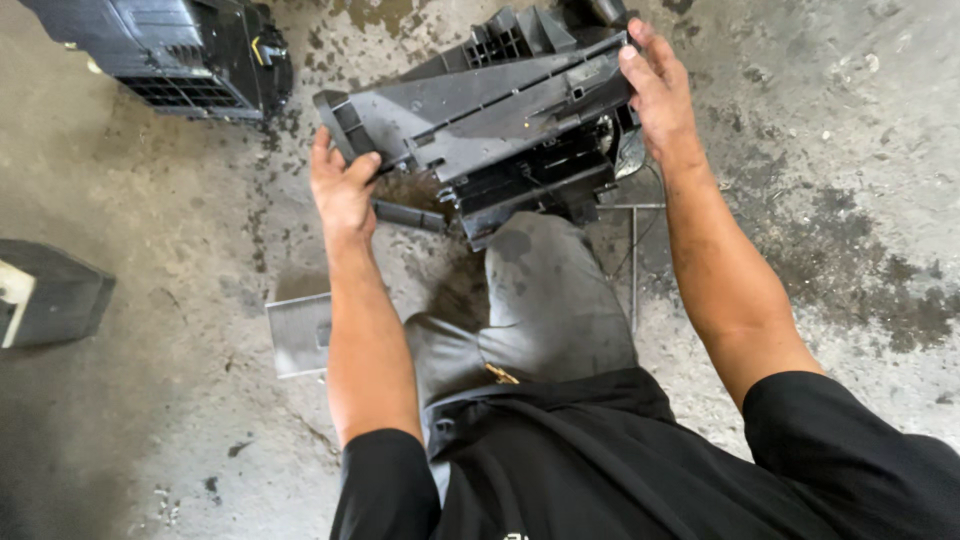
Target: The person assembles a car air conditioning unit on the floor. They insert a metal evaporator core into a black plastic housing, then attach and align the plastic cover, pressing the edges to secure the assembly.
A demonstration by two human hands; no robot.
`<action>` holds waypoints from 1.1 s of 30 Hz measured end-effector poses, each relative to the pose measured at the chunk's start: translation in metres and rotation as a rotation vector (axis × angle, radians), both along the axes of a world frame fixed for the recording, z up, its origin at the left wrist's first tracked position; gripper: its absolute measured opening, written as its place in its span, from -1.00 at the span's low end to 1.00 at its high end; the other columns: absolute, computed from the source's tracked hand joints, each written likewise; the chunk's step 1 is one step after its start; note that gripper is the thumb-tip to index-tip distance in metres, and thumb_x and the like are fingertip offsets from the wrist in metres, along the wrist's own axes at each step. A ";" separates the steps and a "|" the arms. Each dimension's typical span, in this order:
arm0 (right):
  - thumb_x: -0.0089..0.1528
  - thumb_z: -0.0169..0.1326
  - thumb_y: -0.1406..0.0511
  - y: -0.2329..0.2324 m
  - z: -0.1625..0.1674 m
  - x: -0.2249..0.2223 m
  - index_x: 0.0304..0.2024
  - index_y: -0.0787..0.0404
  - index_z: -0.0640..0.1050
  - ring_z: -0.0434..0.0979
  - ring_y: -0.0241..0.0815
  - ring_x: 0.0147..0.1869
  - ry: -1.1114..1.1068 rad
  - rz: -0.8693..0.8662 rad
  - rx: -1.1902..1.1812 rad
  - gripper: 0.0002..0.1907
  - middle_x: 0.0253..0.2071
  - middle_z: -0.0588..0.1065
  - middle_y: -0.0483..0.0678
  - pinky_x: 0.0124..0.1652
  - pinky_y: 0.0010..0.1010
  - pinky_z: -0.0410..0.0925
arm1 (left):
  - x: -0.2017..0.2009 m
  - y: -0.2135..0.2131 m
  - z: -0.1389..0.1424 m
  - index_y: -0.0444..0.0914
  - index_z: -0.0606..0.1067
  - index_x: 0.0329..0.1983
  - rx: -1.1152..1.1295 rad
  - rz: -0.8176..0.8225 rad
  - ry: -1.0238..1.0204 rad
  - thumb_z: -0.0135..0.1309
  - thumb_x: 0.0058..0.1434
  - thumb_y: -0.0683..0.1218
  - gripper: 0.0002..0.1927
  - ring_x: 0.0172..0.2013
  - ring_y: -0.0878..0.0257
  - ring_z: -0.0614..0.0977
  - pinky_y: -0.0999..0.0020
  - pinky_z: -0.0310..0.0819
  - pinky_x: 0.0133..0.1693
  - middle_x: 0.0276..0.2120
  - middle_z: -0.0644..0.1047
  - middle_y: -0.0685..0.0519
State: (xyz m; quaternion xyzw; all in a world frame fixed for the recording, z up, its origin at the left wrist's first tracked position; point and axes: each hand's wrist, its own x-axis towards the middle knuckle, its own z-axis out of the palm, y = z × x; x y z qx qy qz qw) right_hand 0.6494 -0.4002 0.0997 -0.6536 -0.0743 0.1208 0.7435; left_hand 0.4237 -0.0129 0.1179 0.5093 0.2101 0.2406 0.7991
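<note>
Item: grey plastic housing (490, 120), held up over stained concrete floor (850, 150); we grip it at both ends, left hand (342, 190) clamped on the near-left corner, right hand (655, 95) closed over the far edge. A second housing (170, 55) lies apart; a flat mesh panel (297, 333) lies below. Dismantling looks partway; inner vanes remain in place

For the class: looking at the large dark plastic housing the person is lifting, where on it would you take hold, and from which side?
Grip the dark plastic housing at its two narrow ends, one hand from each side, as shown: the left hand clasps the open duct mouth, whose rim gives the fingers an edge, and the right hand wraps the far end. It is long, tilted and bulky, so one central grip would probably let it tip.
</note>
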 end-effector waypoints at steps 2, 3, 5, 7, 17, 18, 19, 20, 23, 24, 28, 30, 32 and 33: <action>0.42 0.11 0.26 0.002 0.002 -0.003 0.43 0.24 0.37 0.42 -0.34 0.05 0.001 0.007 0.027 -0.46 0.22 0.48 -0.11 -0.12 -0.49 0.25 | 0.002 0.003 0.001 -0.32 -0.05 0.54 -0.004 0.001 0.048 0.11 0.09 -0.43 -0.02 -0.04 0.16 0.66 0.24 0.62 -0.03 0.07 0.58 -0.01; 0.44 0.11 0.29 0.004 0.000 -0.004 0.43 0.25 0.36 0.48 -0.33 0.13 0.010 0.034 0.116 -0.48 0.24 0.48 -0.09 0.02 -0.48 0.36 | 0.004 0.005 -0.001 -0.31 -0.05 0.54 -0.004 0.001 0.069 0.12 0.09 -0.43 -0.02 -0.04 0.19 0.65 0.27 0.62 -0.05 0.06 0.57 0.02; 0.45 0.10 0.31 0.006 -0.006 -0.005 0.42 0.24 0.35 0.55 -0.33 0.19 0.030 0.069 0.192 -0.49 0.24 0.48 -0.08 0.14 -0.47 0.47 | 0.007 0.008 -0.008 -0.31 -0.03 0.54 0.006 0.001 0.086 0.12 0.09 -0.43 -0.02 -0.09 0.17 0.65 0.27 0.60 -0.08 0.02 0.58 -0.02; 0.44 0.08 0.30 0.006 -0.016 -0.006 0.42 0.21 0.34 0.56 -0.32 0.16 0.053 0.083 0.166 -0.50 0.20 0.50 -0.06 0.11 -0.48 0.48 | 0.008 0.010 -0.018 -0.33 0.01 0.54 0.017 -0.009 0.073 0.13 0.09 -0.43 -0.04 -0.10 0.17 0.65 0.26 0.60 -0.07 0.00 0.59 -0.04; 0.40 0.11 0.21 0.004 -0.024 0.001 0.38 0.08 0.43 0.38 -0.44 0.01 0.024 0.004 -0.126 -0.51 0.17 0.46 -0.22 -0.22 -0.65 0.26 | 0.027 0.018 -0.018 -0.33 0.06 0.51 0.044 -0.001 0.155 0.13 0.02 -0.41 -0.05 -0.08 0.18 0.68 0.17 0.62 -0.09 0.01 0.62 0.01; 0.41 0.12 0.21 0.004 -0.023 -0.001 0.40 0.08 0.45 0.32 -0.39 -0.07 0.051 0.012 -0.096 -0.51 0.11 0.46 -0.19 -0.25 -0.62 0.22 | 0.024 0.017 -0.018 -0.29 0.05 0.49 0.039 0.009 0.245 0.14 0.00 -0.39 -0.04 -0.14 0.16 0.68 0.12 0.62 -0.16 -0.04 0.62 -0.01; 0.43 0.12 0.21 0.003 -0.023 -0.005 0.42 0.08 0.46 0.27 -0.34 -0.15 0.097 0.020 -0.075 -0.51 0.06 0.46 -0.16 -0.27 -0.59 0.19 | 0.020 0.018 -0.019 -0.29 0.05 0.51 0.021 0.000 0.234 0.15 0.03 -0.39 -0.04 -0.13 0.16 0.68 0.13 0.62 -0.15 -0.03 0.61 -0.02; 0.43 0.12 0.22 -0.001 -0.025 -0.011 0.42 0.09 0.46 0.28 -0.33 -0.10 0.099 0.046 -0.056 -0.51 0.08 0.46 -0.14 -0.24 -0.58 0.19 | 0.017 0.017 -0.020 -0.28 0.05 0.52 -0.002 -0.009 0.221 0.16 0.06 -0.38 -0.04 -0.13 0.16 0.67 0.14 0.62 -0.14 -0.02 0.61 -0.02; 0.44 0.12 0.24 -0.005 -0.033 -0.017 0.42 0.16 0.42 0.35 -0.32 0.09 -0.001 0.095 -0.020 -0.50 0.23 0.40 -0.10 -0.09 -0.52 0.27 | 0.006 0.021 -0.025 -0.26 0.06 0.52 -0.027 -0.038 0.188 0.21 0.09 -0.32 -0.05 -0.06 0.13 0.66 0.04 0.60 -0.05 0.03 0.59 -0.03; 0.43 0.12 0.24 -0.005 -0.036 -0.016 0.41 0.20 0.40 0.38 -0.31 0.19 -0.072 0.108 -0.058 -0.49 0.34 0.34 -0.09 -0.01 -0.50 0.33 | 0.004 0.022 -0.027 -0.25 0.06 0.52 -0.036 -0.046 0.182 0.23 0.09 -0.29 -0.06 -0.03 0.11 0.65 -0.02 0.59 -0.01 0.05 0.59 -0.04; 0.41 0.12 0.15 0.001 -0.042 -0.002 0.36 0.33 0.38 0.47 -0.20 0.29 -0.110 -0.024 -0.295 -0.43 0.32 0.47 0.11 0.25 -0.42 0.35 | -0.001 0.024 -0.032 -0.17 0.25 0.50 0.013 0.020 0.455 0.22 0.19 -0.01 -0.20 0.13 0.19 0.52 -0.16 0.33 -0.02 0.16 0.53 0.13; 0.41 0.11 0.10 0.005 -0.040 0.006 0.35 0.39 0.36 0.42 -0.16 0.39 -0.066 -0.120 -0.272 -0.38 0.36 0.43 0.13 0.32 -0.40 0.28 | -0.002 0.023 -0.035 -0.15 0.25 0.49 -0.121 0.120 0.419 0.22 0.22 0.09 -0.21 0.19 0.20 0.46 -0.27 0.32 0.04 0.19 0.49 0.15; 0.41 0.11 0.06 0.013 -0.037 0.011 0.36 0.41 0.32 0.37 -0.13 0.45 -0.034 -0.133 -0.261 -0.33 0.39 0.39 0.14 0.37 -0.39 0.21 | -0.001 0.019 -0.039 -0.12 0.24 0.45 -0.156 0.110 0.423 0.26 0.25 0.06 -0.25 0.14 0.15 0.49 -0.19 0.33 0.03 0.17 0.49 0.14; 0.41 0.11 0.04 0.017 -0.036 0.013 0.38 0.41 0.29 0.35 -0.12 0.46 -0.023 -0.098 -0.264 -0.30 0.40 0.37 0.15 0.38 -0.38 0.19 | 0.000 0.016 -0.041 -0.10 0.24 0.43 -0.175 0.107 0.428 0.27 0.26 0.05 -0.28 0.11 0.13 0.51 -0.15 0.33 0.03 0.16 0.49 0.14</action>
